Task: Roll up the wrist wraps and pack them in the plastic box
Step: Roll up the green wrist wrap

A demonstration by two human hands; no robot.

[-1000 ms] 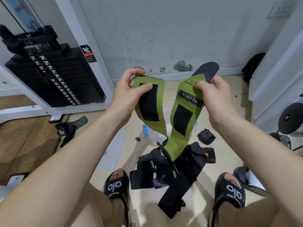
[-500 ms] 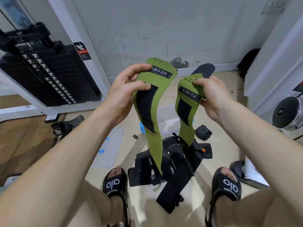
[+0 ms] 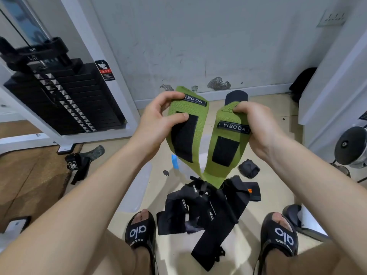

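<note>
Holding up two green wrist wraps, one per hand, over the floor. Left hand (image 3: 156,120) pinching the top of the left green wrap (image 3: 187,132), thumb on its black velcro patch; right hand (image 3: 256,126) gripping the top of the right green wrap (image 3: 224,147) near the label. Lower ends hanging down, meeting just above the pile of black wraps (image 3: 206,207) between the sandals (image 3: 140,231). One rolled black wrap (image 3: 248,168) lying just right of the pile. Plastic box barely visible behind the wraps, can't really tell.
</note>
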